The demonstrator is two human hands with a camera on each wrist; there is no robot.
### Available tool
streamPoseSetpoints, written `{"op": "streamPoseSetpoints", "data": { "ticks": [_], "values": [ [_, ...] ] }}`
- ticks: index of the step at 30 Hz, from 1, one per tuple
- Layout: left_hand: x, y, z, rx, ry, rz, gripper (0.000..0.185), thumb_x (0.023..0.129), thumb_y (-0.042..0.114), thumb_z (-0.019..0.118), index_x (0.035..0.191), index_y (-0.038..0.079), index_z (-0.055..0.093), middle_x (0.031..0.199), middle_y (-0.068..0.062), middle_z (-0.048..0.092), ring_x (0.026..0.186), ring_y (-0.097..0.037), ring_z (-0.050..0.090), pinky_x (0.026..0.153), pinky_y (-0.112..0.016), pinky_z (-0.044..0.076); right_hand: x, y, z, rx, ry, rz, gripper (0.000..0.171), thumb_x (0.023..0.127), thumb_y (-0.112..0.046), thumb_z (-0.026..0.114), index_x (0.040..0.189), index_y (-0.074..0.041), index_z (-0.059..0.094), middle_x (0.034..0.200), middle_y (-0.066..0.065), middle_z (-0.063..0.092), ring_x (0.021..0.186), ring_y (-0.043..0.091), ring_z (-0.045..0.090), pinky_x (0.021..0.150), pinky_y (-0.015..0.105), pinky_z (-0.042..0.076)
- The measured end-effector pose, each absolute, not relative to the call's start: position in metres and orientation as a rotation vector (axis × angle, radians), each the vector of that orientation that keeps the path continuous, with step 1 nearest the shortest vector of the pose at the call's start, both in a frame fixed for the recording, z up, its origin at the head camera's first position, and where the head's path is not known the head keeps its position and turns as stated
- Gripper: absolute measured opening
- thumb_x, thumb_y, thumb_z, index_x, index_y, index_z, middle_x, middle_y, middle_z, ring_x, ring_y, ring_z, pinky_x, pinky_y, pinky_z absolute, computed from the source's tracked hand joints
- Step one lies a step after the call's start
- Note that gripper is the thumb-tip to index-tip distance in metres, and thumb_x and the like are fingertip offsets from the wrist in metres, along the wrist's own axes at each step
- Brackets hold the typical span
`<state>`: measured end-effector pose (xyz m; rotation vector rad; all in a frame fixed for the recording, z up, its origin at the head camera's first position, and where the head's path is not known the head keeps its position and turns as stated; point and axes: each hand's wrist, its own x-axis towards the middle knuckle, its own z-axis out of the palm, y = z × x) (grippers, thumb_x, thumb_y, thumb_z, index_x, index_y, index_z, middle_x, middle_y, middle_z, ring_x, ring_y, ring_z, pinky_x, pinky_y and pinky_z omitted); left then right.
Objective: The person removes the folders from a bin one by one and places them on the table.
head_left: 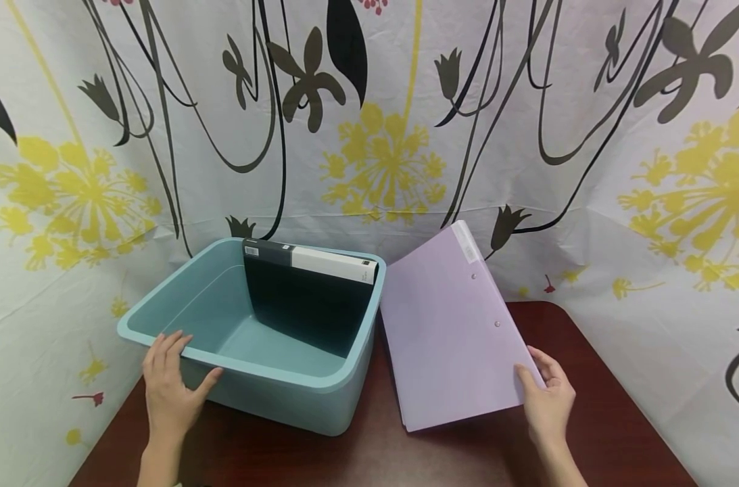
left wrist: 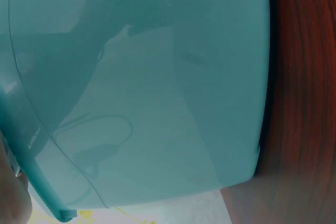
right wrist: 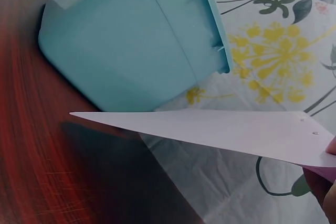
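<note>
Hands: left grips bin; right pinches folder.

Place: makeshift recording corner, not a lived-in room.
Evidence: floral curtain draped as backdrop behind dark wooden table.
</note>
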<state>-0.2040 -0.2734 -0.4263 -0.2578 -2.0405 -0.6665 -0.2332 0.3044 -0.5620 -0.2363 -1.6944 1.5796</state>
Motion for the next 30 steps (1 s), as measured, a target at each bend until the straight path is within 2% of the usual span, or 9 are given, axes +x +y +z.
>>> {"op": "streamPoseSetpoints", "data": {
  "ticks": [10, 17, 22, 30],
  "values": [
    [-0.204, -0.273, -0.427, -0.252, -2.041, -0.669, 0.089, 0.073, 0.072, 0.05, 0.115, -0.006, 0.051, 0.121, -0.027, 0.046, 0.125, -0.043, 0.028, 0.107, -0.052, 0.014, -0.22, 0.285, -0.557, -0.244, -1.636, 1.712, 0.036, 0.076, -0.004, 0.071, 0.112, -0.009, 0.064, 0.1, 0.003, 0.068, 0.072, 0.01, 0.065, 0.049, 0.021, 0.05],
    [-0.204, -0.274, -0.428, -0.246, -2.047, -0.665, 0.09, 0.073, 0.073, 0.049, 0.116, -0.006, 0.051, 0.121, -0.027, 0.046, 0.126, -0.043, 0.028, 0.107, -0.051, 0.013, -0.224, 0.277, -0.57, -0.456, -1.721, 1.613, 0.035, 0.077, -0.006, 0.07, 0.111, -0.014, 0.064, 0.098, -0.004, 0.068, 0.074, 0.005, 0.064, 0.05, 0.018, 0.049],
    [-0.203, -0.274, -0.428, -0.245, -2.048, -0.672, 0.09, 0.073, 0.072, 0.05, 0.116, -0.006, 0.051, 0.122, -0.027, 0.046, 0.125, -0.044, 0.028, 0.107, -0.052, 0.013, -0.22, 0.27, -0.572, -0.476, -1.715, 1.632, 0.034, 0.077, -0.005, 0.069, 0.11, -0.01, 0.063, 0.094, -0.001, 0.067, 0.071, 0.004, 0.063, 0.05, 0.017, 0.048],
    [-0.204, -0.274, -0.428, -0.243, -2.049, -0.674, 0.09, 0.073, 0.073, 0.049, 0.115, -0.007, 0.051, 0.121, -0.028, 0.046, 0.125, -0.044, 0.028, 0.107, -0.052, 0.013, -0.22, 0.261, -0.575, -0.561, -1.775, 1.573, 0.032, 0.078, -0.006, 0.067, 0.109, -0.014, 0.063, 0.09, -0.005, 0.067, 0.07, 0.003, 0.062, 0.052, 0.016, 0.048]
  ]
}}
